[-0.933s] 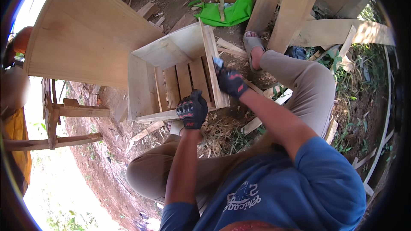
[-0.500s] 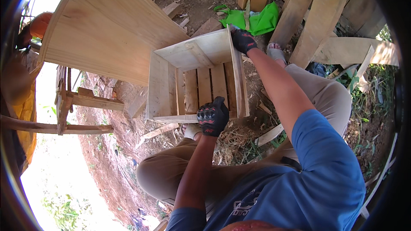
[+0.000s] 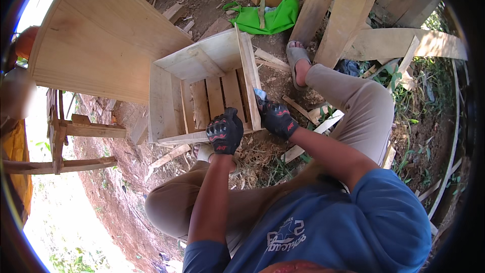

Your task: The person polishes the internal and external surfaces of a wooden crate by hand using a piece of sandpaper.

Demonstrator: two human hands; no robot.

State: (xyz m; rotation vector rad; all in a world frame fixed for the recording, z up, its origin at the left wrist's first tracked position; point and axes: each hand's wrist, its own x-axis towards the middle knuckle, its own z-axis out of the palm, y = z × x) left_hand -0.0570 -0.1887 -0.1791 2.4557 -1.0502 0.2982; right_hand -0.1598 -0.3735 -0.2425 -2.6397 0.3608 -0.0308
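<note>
White lettering (image 3: pixel 286 244) with a numeral (image 3: pixel 298 228) marks the blue shirt (image 3: pixel 384 212), red letters (image 3: pixel 221 147) the left glove (image 3: pixel 225 130) and right glove (image 3: pixel 277 120).

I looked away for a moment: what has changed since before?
The right hand, holding a pale-blue piece, went to the far end of the right side of the wooden crate, then back toward its near end. Nothing was visibly let go. The left hand stays on the crate's near edge; the green bag still lies beyond.
</note>
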